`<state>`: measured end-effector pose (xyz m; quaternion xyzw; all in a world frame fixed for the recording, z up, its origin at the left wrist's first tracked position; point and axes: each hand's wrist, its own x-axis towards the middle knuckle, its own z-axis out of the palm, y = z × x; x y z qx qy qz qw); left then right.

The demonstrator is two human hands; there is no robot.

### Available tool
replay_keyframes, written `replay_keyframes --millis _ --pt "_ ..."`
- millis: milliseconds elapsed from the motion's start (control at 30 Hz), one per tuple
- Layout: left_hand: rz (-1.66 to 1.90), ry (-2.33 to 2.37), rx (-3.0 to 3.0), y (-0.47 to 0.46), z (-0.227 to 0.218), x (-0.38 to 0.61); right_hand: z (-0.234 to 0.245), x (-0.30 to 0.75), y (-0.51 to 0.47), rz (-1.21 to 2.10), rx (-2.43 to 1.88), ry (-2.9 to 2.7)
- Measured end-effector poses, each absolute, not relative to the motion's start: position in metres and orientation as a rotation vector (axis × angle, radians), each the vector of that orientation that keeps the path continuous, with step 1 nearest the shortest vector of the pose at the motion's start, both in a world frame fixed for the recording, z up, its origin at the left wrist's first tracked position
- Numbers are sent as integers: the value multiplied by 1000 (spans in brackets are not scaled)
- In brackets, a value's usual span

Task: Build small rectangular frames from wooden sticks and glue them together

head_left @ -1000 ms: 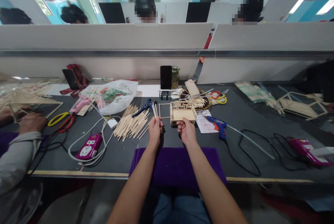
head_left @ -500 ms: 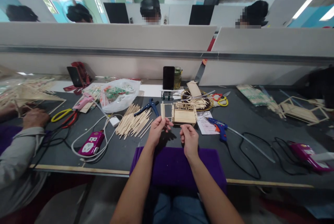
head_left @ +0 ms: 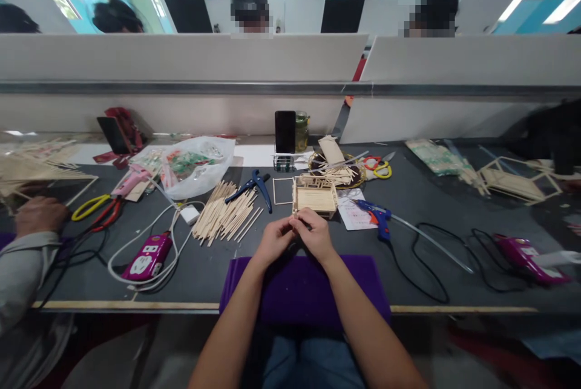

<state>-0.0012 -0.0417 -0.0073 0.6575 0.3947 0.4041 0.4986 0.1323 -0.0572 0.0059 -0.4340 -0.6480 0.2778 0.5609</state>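
Note:
My left hand (head_left: 276, 240) and my right hand (head_left: 315, 235) meet fingertip to fingertip above the front of the table. Both are closed in a pinch, and whatever lies between the fingers is hidden. Just beyond them stands a small box-like model of wooden sticks (head_left: 315, 198), with railed sides. An open square of sticks (head_left: 283, 191) lies at its left. Left of my hands is a loose heap of wooden sticks (head_left: 224, 215), with a blue-handled cutter (head_left: 255, 186) resting partly on it.
A blue glue gun (head_left: 379, 215) lies on paper at right, its cord trailing. Purple power strips (head_left: 152, 256) sit on both sides. A plastic bag (head_left: 200, 165), a phone (head_left: 285, 132), a jar (head_left: 302, 130) and a basket (head_left: 358, 180) stand behind. A co-worker's hand (head_left: 42, 216) is at far left.
My right hand has moved left to meet my left hand. The narrow panel of sticks that stood upright in my left hand no longer shows. The view has shifted slightly.

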Motion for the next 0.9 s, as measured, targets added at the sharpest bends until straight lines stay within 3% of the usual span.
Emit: replay_keyframes --millis 133,433,900 --pt "927 1064 1586 -40 -10 -1 -1 129 -53 766 -1132 -1345" --pt "1111 1078 1392 -37 -8 1 -13 136 -49 1431 -1076 -508" --pt "1325 1003 741 -22 -18 -3 -7 142 -30 1379 -974 -156"
